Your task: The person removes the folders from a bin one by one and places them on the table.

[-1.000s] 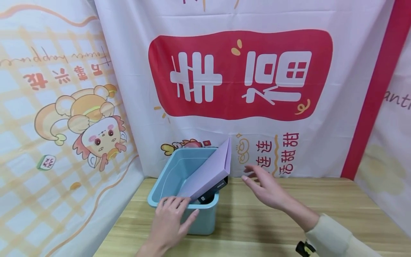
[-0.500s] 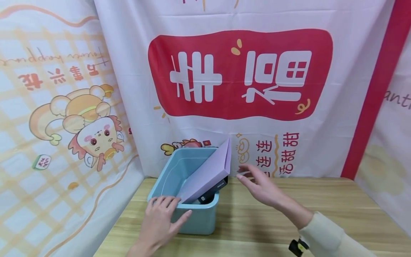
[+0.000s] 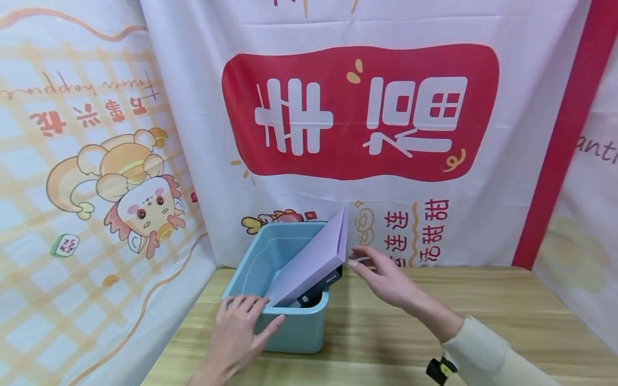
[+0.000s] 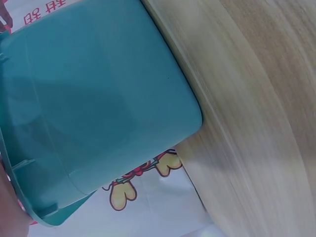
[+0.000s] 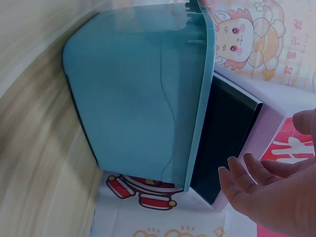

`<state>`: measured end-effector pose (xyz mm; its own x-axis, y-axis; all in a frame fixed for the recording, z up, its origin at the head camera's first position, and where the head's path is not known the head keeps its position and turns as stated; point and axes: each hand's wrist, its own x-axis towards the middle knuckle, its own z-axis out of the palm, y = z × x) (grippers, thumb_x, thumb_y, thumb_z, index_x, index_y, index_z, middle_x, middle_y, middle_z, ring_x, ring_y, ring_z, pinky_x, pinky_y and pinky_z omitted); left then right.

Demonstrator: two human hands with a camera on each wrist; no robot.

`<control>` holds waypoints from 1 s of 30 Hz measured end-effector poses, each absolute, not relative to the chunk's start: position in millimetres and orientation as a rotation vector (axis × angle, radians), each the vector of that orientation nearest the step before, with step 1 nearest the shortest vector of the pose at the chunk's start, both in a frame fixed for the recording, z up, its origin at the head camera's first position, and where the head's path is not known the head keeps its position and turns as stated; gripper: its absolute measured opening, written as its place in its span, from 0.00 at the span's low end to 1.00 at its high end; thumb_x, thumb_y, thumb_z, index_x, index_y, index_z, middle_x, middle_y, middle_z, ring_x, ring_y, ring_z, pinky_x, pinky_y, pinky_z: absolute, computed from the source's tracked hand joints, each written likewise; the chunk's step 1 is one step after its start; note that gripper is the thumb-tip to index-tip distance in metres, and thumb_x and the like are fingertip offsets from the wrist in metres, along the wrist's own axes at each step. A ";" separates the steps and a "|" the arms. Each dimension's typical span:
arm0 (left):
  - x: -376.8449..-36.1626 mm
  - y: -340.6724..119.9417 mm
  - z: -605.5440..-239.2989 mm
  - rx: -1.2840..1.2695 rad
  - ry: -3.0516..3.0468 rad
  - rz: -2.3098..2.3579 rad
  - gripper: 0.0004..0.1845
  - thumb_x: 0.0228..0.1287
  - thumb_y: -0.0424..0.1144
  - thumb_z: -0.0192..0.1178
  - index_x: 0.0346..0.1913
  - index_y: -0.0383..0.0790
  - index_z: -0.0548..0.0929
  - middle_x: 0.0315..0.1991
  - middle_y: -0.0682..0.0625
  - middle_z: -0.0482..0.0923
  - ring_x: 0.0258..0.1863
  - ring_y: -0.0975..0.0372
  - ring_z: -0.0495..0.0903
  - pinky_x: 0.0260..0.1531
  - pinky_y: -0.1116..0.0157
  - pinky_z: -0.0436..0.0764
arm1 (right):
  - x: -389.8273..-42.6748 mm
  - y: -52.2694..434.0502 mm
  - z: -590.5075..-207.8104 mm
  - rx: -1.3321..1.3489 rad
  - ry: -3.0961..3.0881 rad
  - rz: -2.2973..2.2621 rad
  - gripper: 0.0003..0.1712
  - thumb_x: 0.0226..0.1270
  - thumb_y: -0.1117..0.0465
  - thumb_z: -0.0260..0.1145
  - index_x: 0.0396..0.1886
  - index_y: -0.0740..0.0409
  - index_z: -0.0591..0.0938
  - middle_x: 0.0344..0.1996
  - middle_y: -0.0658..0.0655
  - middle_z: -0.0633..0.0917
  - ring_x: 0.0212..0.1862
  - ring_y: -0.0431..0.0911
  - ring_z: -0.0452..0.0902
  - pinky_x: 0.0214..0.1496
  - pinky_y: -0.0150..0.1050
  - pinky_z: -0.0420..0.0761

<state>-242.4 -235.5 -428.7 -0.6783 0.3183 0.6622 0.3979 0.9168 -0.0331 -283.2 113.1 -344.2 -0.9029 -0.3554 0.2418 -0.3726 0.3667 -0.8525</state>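
Note:
A light blue plastic bin (image 3: 294,332) stands on the table in the head view. Tilted in it, and sticking up past its right rim, are a lilac flat box or folder (image 3: 309,262) and a black box (image 3: 321,287) with small white print under it. My left hand (image 3: 236,332) rests its fingers on the bin's near-left rim, thumb apart outside the wall. To the right of the lilac item, my right hand (image 3: 388,276) hovers with loosely bent fingers and nothing in them; in the right wrist view its fingertips (image 5: 224,173) overlap the black box.
The wooden table (image 3: 410,332) extends to the right of the bin. Behind it hangs a white cloth (image 3: 193,107) with a red panel, and another printed cloth (image 3: 29,214) hangs at the left. A black and yellow strap piece (image 3: 440,370) shows by the right sleeve.
My left hand has slid leftward along the bin's rim. My right hand has moved left, closer to the lilac item. The bin and its contents have stayed in place.

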 end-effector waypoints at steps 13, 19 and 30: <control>-246.8 -238.7 -431.3 -0.537 -2.329 -0.125 0.22 0.67 0.67 0.60 0.38 0.51 0.84 0.37 0.56 0.83 0.38 0.58 0.79 0.48 0.49 0.75 | -290.0 103.6 -339.4 0.697 -2.578 1.635 0.31 0.80 0.47 0.58 0.74 0.58 0.69 0.64 0.58 0.79 0.63 0.52 0.77 0.63 0.53 0.77; -249.0 -239.5 -432.2 -0.550 -2.314 -0.108 0.22 0.68 0.66 0.59 0.31 0.52 0.75 0.30 0.58 0.75 0.31 0.60 0.73 0.42 0.52 0.74 | -292.7 100.0 -336.2 0.711 -2.565 1.694 0.31 0.79 0.47 0.59 0.73 0.58 0.70 0.62 0.58 0.79 0.59 0.50 0.79 0.57 0.46 0.81; -249.9 -238.7 -432.3 -0.563 -2.292 -0.085 0.24 0.68 0.66 0.58 0.29 0.50 0.72 0.28 0.58 0.72 0.28 0.61 0.70 0.37 0.55 0.72 | -298.1 95.5 -330.1 0.682 -2.512 1.836 0.29 0.79 0.53 0.60 0.72 0.62 0.70 0.59 0.60 0.80 0.59 0.54 0.78 0.54 0.45 0.81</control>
